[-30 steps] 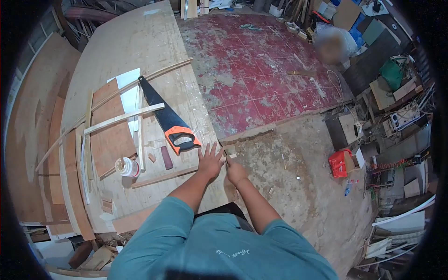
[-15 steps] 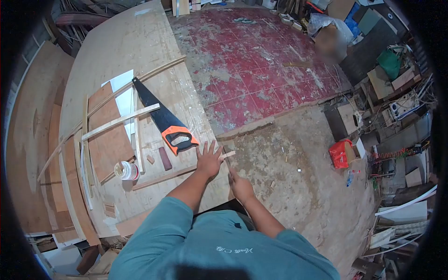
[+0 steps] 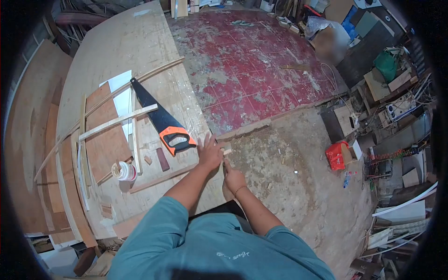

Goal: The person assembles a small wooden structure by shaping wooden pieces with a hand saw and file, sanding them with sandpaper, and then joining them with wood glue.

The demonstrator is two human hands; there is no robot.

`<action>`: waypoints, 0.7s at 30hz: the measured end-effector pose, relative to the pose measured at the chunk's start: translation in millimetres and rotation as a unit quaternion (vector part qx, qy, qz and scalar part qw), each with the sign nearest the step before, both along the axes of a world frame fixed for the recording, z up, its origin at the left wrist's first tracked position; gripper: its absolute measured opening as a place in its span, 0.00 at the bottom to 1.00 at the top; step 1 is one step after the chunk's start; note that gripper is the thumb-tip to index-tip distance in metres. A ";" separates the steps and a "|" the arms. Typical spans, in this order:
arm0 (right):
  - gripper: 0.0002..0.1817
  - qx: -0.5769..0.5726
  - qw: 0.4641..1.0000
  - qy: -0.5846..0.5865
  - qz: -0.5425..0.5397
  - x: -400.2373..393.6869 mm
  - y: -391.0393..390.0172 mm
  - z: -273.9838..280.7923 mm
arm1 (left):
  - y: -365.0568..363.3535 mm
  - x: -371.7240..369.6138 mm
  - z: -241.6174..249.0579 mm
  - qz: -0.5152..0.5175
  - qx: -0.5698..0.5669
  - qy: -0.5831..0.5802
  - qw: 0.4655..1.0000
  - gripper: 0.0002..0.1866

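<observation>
A long thin wooden strip (image 3: 163,180) lies along the near part of the plywood table, and a pale wood end (image 3: 227,151) sticks out past the table's right edge. Across the strip, my left hand (image 3: 210,155) lies with fingers spread, pressing down near that edge. My right hand (image 3: 234,180) is closed around a thin, narrow-bladed tool (image 3: 225,163), held just off the edge with its blade up against the strip; its exact kind is too small to tell. Beyond my left fingers rests a handsaw (image 3: 178,141) with an orange and black handle.
On the plywood table (image 3: 135,42) are an open white jar (image 3: 125,171), a dark red block (image 3: 163,159), a brown board (image 3: 105,126) and several wooden strips. A red bag (image 3: 334,156) stands on the concrete floor at right, near piled scraps and cables.
My right hand has moved slightly toward me and left, drawing the tool back along the table edge. My left hand stays on the strip. The whole view has shifted slightly.
</observation>
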State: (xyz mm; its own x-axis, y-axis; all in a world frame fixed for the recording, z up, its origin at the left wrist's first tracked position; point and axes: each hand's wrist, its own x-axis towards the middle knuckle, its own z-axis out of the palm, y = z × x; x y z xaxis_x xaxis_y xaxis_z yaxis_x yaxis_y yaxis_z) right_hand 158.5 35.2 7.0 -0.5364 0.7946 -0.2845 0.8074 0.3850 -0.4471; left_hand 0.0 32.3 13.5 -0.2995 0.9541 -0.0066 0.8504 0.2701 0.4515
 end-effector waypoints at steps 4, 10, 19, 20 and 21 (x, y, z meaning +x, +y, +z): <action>0.31 0.000 1.000 -0.017 0.010 -2.4 -10.7 7.7 | 37.0 2.2 -38.2 -0.059 -0.017 -0.023 0.998 0.20; 0.33 -0.005 1.000 -0.019 0.010 -1.8 -5.0 8.6 | 38.9 -2.9 -35.5 -0.079 -0.019 -0.056 0.995 0.21; 0.20 -0.003 1.000 -0.022 -0.005 10.5 -18.2 23.7 | 37.5 -2.5 -40.3 -0.080 -0.029 -0.064 0.994 0.22; 0.19 -0.015 1.000 -0.014 -0.011 12.7 -22.3 31.6 | 36.2 -3.3 -39.4 -0.079 -0.029 -0.062 0.995 0.22; 0.19 -0.026 0.999 -0.006 -0.019 12.7 -23.7 42.1 | 35.9 -3.1 -38.2 -0.080 -0.029 -0.062 0.994 0.21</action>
